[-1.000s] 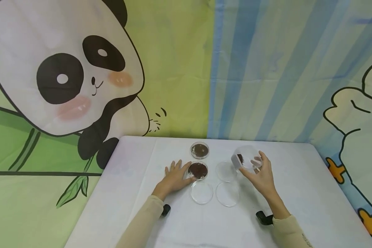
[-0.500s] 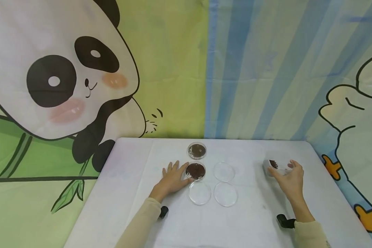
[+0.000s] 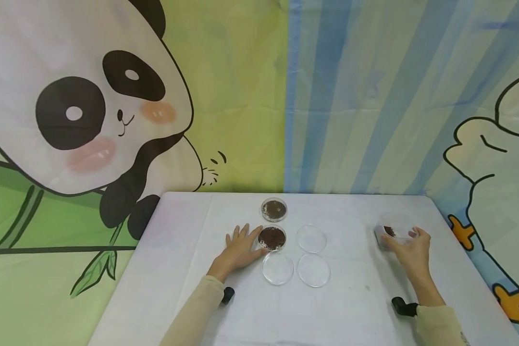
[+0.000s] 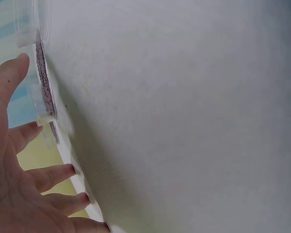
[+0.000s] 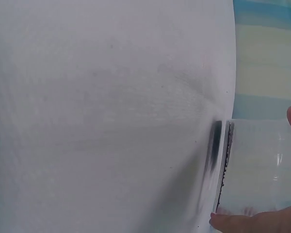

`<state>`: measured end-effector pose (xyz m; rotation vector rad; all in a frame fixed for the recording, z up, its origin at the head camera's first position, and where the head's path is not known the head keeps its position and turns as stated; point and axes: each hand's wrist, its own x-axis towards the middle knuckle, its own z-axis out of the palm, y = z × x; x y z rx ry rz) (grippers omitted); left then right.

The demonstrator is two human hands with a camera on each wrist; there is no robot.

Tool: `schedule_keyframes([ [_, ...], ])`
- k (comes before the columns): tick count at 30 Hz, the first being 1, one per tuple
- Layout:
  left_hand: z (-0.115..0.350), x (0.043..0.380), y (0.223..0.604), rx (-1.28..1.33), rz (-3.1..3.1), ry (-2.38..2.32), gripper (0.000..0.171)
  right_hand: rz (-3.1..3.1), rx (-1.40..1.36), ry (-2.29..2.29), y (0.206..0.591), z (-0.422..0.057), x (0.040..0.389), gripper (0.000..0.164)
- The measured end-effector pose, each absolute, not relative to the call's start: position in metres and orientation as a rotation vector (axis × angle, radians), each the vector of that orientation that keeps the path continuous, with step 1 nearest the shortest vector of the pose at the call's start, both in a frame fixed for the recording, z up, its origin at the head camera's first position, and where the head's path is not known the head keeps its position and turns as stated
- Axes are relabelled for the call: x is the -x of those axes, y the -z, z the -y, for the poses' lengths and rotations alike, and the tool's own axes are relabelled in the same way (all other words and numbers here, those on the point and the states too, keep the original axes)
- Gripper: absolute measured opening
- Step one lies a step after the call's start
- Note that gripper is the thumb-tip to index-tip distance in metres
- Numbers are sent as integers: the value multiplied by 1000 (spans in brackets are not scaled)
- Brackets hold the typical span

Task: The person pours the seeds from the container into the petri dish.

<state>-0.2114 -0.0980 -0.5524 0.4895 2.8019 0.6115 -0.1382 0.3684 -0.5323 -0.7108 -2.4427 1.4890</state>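
Note:
At the right of the table my right hand (image 3: 415, 254) holds a clear plastic container (image 3: 378, 236) between thumb and fingers. A little dark brown granular stuff (image 3: 389, 231) lies in it; in the right wrist view this is a thin dark layer at the bottom of the container (image 5: 259, 165), close to the tabletop. My left hand (image 3: 238, 252) lies at the middle with fingers spread. Its thumb and index finger are at the rim of a round clear dish (image 3: 272, 238) full of dark granules. The left wrist view shows this dish (image 4: 45, 80) edge-on between thumb and index finger.
Behind that dish stands another round dish (image 3: 274, 210) with dark granules. Three flat clear round pieces lie nearby: a near-left one (image 3: 278, 268), a near-right one (image 3: 313, 270) and a far-right one (image 3: 311, 239). The white table (image 3: 346, 312) meets a printed cloth backdrop (image 3: 242, 96).
My right hand has carried the clear container from beside the round pieces to the right side and lowered it towards the table. My left hand stays at the dish.

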Motion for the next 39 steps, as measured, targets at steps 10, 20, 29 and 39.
schedule_keyframes([
  [10,96,212,553,-500,-2798,-619,80,2498,726,-1509,534,-370,135,117],
  [20,95,214,552,-499,-2801,-618,80,2463,593,-1292,520,-365,133,110],
  [29,98,213,552,-501,-2799,-620,79,2437,482,-1203,508,-352,134,95],
  [39,100,211,552,-500,-2791,-620,79,2463,-112,-970,505,-320,143,77],
])
